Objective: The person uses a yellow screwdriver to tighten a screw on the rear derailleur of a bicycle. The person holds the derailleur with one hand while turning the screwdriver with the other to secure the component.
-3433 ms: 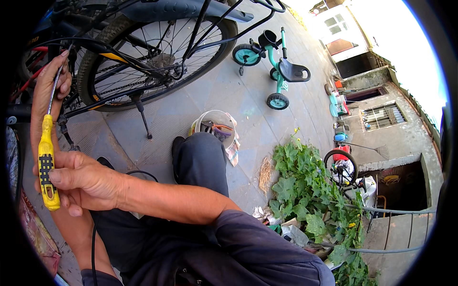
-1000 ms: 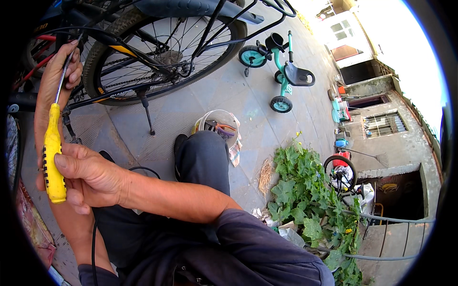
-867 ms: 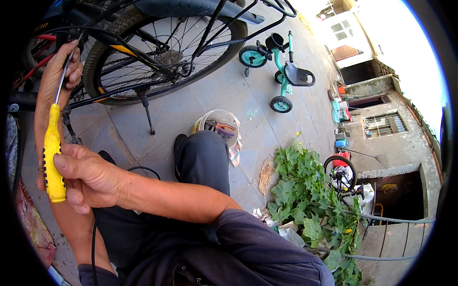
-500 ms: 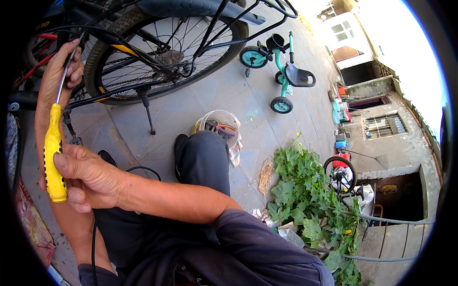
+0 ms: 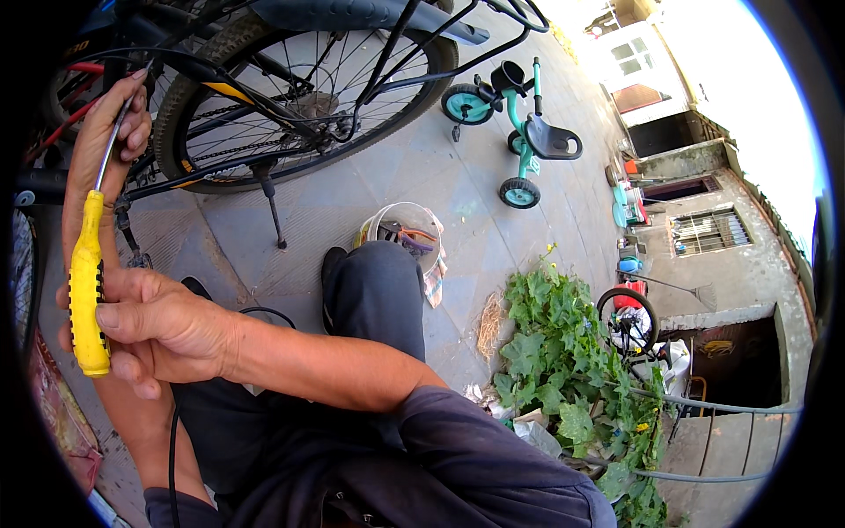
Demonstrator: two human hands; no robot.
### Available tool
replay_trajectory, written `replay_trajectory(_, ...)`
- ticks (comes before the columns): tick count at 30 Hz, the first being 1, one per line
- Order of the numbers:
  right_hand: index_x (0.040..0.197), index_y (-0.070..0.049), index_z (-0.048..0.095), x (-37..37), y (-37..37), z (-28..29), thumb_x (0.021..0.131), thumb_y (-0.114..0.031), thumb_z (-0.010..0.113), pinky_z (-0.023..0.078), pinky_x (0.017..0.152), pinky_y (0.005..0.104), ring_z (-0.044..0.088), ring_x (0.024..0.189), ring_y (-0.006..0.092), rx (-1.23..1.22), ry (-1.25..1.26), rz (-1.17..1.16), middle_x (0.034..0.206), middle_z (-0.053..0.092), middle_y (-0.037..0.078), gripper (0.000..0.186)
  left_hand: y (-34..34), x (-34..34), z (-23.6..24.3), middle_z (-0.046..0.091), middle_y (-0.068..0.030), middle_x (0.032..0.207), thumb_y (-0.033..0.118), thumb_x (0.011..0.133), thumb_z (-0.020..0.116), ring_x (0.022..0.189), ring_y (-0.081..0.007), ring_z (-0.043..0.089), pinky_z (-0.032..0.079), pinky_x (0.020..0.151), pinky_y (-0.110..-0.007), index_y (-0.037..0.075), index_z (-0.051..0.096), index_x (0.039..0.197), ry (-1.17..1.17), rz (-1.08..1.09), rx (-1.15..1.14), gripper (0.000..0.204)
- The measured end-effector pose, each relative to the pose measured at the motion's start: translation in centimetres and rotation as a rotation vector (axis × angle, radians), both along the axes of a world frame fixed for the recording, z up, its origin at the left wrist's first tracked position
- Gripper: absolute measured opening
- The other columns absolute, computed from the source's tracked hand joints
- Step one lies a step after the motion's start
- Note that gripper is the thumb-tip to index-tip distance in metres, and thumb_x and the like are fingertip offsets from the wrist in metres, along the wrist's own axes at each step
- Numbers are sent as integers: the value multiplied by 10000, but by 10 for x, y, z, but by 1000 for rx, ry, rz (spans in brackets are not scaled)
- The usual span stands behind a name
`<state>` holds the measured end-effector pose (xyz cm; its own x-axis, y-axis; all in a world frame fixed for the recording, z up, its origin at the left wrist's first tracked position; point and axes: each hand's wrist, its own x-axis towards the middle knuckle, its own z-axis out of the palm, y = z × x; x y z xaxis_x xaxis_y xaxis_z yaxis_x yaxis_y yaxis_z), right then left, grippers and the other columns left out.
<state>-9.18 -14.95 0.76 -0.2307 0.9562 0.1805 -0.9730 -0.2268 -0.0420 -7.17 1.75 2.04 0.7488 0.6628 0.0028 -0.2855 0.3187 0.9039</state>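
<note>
My right hand (image 5: 172,326) is closed around the yellow handle (image 5: 86,299) of a screwdriver with black grip patches. Its long steel shaft (image 5: 110,158) runs up to the rear of a black bicycle (image 5: 224,79) with yellow trim. Further up, my left hand (image 5: 97,136) has its fingers curled at the upper shaft, thumb tip against it beside the bicycle's frame. The screwdriver's tip is too small to make out among the frame parts and cables. A black cable (image 5: 176,458) hangs down across my left forearm's side.
A bucket (image 5: 427,229) with tools and a cloth stands beside my bent knee on the paving (image 5: 484,229). A teal tricycle (image 5: 528,141) stands beyond it. Leafy vines (image 5: 563,370), a metal railing (image 5: 722,407), a wheel (image 5: 651,317) and clutter line the right, before a concrete building (image 5: 704,290).
The screwdriver handle has turned in my right hand, showing a different face of its grip, and tilted slightly left at its lower end. My left hand stays by the frame.
</note>
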Motion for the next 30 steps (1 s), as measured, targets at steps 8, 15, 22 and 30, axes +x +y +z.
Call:
replay_trajectory(8, 1119, -16, 468, 2, -1, -1, 868, -153, 600, 533, 403, 288, 644, 560, 180, 24, -41, -51, 982, 610, 176, 315, -3, 3, 0, 355, 65, 491, 319, 916, 536, 424, -15, 365, 252, 368, -140, 97, 465, 740, 0, -1, -27, 292)
replay_trajectory(15, 1040, -5, 498, -3, 1, 4, 833, -191, 653, 508, 396, 245, 625, 553, 161, -13, -139, -131, 902, 631, 142, 319, -3, -1, 4, 363, 58, 488, 337, 909, 544, 438, -24, 390, 261, 369, -137, 89, 475, 744, 14, -2, 15, 306)
replay_trajectory(22, 1015, -2, 487, -7, 2, 5, 825, -200, 663, 502, 397, 237, 617, 553, 150, -3, -117, -154, 858, 622, 127, 326, 0, -4, 4, 361, 57, 489, 331, 915, 534, 437, -27, 391, 259, 368, -139, 90, 471, 749, 63, 5, 53, 299)
replay_trajectory(30, 1057, 3, 459, -5, -1, 16, 841, -150, 632, 529, 425, 251, 626, 575, 145, -18, -96, -115, 866, 616, 128, 316, -1, -6, 9, 346, 63, 492, 302, 917, 531, 423, -20, 371, 240, 366, -145, 103, 457, 735, 56, 23, 56, 280)
